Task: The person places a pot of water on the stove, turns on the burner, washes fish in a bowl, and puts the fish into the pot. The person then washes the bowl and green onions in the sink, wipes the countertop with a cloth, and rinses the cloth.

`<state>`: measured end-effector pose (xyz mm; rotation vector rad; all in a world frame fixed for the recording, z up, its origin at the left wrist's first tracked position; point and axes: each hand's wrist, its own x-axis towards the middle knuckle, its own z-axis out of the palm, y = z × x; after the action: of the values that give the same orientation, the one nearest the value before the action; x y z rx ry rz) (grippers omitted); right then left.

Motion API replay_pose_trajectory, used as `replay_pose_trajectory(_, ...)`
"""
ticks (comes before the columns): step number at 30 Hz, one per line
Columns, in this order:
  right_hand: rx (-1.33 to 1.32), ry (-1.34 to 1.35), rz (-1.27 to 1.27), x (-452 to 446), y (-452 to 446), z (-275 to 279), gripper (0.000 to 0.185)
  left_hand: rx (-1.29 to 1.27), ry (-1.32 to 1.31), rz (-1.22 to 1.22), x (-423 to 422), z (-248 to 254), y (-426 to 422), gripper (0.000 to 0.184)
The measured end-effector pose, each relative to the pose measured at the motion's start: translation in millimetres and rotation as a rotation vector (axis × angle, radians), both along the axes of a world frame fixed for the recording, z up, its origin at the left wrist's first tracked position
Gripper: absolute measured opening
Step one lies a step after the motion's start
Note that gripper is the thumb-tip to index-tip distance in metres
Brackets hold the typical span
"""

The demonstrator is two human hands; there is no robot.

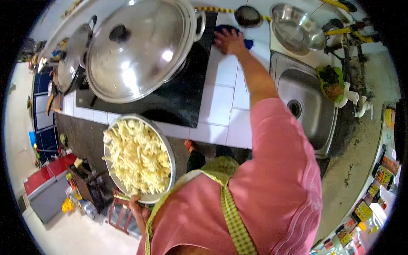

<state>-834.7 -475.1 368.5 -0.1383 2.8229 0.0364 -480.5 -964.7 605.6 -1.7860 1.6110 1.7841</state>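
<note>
My left hand (pixel 137 208) grips the lower rim of a round metal bowl (pixel 171 163), held tilted against my apron. Pale yellow strips (pixel 138 155) are heaped in it, perhaps noodles or cut vegetable; I cannot tell which. With the arm stretched forward, my right hand (pixel 229 41) is on a dark blue cloth (pixel 225 29) on the white tiled counter, right of the cooktop. The fingers press over the cloth, and part of it shows beyond them.
A large pot with a domed metal lid (pixel 140 51) stands on the black cooktop (pixel 191 93). Farther right are a steel basin (pixel 297 29), a sink (pixel 312 100) and a green basket (pixel 329 83). A dark round object (pixel 247 16) lies at the back.
</note>
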Motion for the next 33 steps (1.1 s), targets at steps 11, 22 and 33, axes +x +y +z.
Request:
replay_pose_trajectory(11, -0.164, 0.182, -0.185, 180.9, -36.6, 21.3, 0.047, 0.042, 0.147, -0.044, 10.7, -29.2, -10.6, 0.009)
replay_pose_trajectory(22, -0.448, 0.297, -0.147, 225.1, -88.9, 28.1, 0.013, 0.088, 0.285, -0.093, 0.0, -38.9, -15.0, 0.005)
replay_pose_trajectory(33, -0.149, 0.165, -0.257, 13.3, -4.6, -11.5, 0.049, 0.072, 0.180, 0.015, -2.7, -28.3, -2.8, 0.004)
